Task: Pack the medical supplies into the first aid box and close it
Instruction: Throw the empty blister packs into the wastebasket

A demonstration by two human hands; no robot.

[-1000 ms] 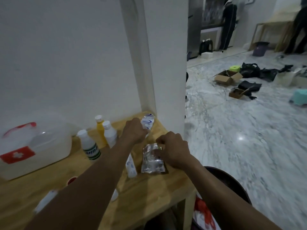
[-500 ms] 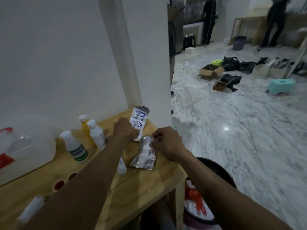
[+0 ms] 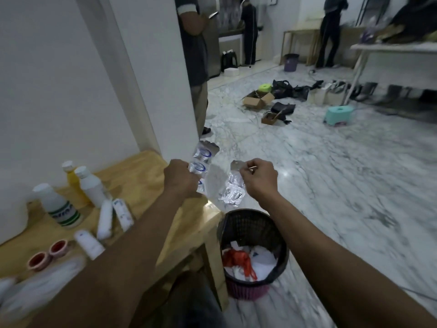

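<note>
My left hand (image 3: 181,177) grips a silver blister strip with blue rings (image 3: 202,159), held upright above the table's right corner. My right hand (image 3: 259,178) pinches a crumpled silver blister pack (image 3: 231,190) by its top, hanging in the air past the table edge, above the waste bin. On the wooden table (image 3: 146,171) stand a yellow bottle (image 3: 71,177) and two white bottles (image 3: 91,187) (image 3: 58,205); white tubes (image 3: 113,215) and two small red-capped pots (image 3: 48,253) lie nearer. The first aid box shows only as a white edge (image 3: 13,216) at far left.
A dark woven waste bin (image 3: 255,254) with paper and red plastic stands on the marble floor by the table leg. A white pillar (image 3: 153,74) rises behind the table. A person (image 3: 192,43) stands beyond it; cardboard boxes, bags and a teal stool lie further off.
Both hands lifted their blister packs off the table; the right one moved out past the table edge over the bin. The view swung right, so the first aid box has nearly left the frame.
</note>
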